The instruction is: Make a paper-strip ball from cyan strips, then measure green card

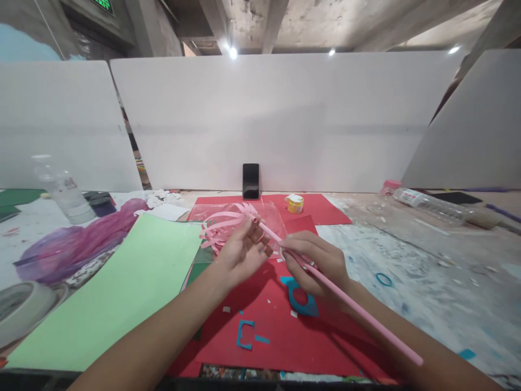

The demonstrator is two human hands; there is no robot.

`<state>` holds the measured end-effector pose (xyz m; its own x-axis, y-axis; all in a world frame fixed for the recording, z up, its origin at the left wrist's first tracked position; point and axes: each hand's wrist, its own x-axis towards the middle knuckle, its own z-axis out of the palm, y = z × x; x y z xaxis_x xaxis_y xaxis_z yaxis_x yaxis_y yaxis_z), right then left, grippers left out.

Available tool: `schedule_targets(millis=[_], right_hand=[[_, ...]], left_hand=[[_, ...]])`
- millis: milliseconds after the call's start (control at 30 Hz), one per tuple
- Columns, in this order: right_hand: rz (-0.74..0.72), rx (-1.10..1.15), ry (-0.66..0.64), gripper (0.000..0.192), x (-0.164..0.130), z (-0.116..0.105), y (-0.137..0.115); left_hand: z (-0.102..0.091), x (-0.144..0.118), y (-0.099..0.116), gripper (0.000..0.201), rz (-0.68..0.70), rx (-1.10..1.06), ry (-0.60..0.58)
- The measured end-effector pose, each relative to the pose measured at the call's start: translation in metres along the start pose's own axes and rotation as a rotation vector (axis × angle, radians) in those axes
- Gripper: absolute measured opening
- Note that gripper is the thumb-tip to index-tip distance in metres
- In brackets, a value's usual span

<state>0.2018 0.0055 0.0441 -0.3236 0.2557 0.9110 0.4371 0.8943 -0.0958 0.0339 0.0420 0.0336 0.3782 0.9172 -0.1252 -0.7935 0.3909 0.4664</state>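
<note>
Left hand point(240, 252) fingers curled narrow around the top end of a long pink rolled-paper stick point(345, 301), pinching it right where a bunch of looped pink paper strips point(222, 225) fans out from the tip. Strips sit just past the left fingertips, spreading up and to the left of them. Right hand point(315, 260) closed on the same stick a bit lower, thumb and fingers wrapped tight, just beside the left hand, nearly touching. Stick runs from the left fingers through the right grip, then down along the right forearm toward the near right edge of view, tilted, off the table.

Under both hands: red paper sheet point(277, 336) with teal paper cutouts point(301, 304), 1 ring-like piece below the right hand, 1 bracket-shaped piece nearer the body, plus small white scraps. Left of the left wrist: large pale green paper sheet point(122, 293). Beyond the fingers: small yellow jar with white lid point(295, 203), then a black phone point(251, 181) standing upright against the white divider board point(285, 119).

Further left of the fingers: crumpled purple plastic bag point(73, 244), clear plastic bottle point(65, 193) upright, roll of tape point(24, 307) at the near left edge. Far right of the fingers: clear bottle lying on its side point(427, 202) with pink cap, small teal ring point(383, 279) on the worn white tabletop point(427, 282).
</note>
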Motion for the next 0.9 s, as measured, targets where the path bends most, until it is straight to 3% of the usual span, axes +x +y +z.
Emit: schedule_targets(millis=[333,600,900], right_hand=[[0.054,0.028,0.002,0.030,-0.010,0.008,0.006],[0.107,0.058,0.021,0.028,-0.008,0.007,0.004],[0.036,0.082,0.019,0.025,-0.001,0.007,0.000]], left_hand=[[-0.003,0.000,-0.004,0.021,-0.012,0.015,-0.042],[0.002,0.000,-0.005,0.028,0.076,0.055,0.001],[0.000,-0.002,-0.007,0.030,0.191,0.178,0.051]])
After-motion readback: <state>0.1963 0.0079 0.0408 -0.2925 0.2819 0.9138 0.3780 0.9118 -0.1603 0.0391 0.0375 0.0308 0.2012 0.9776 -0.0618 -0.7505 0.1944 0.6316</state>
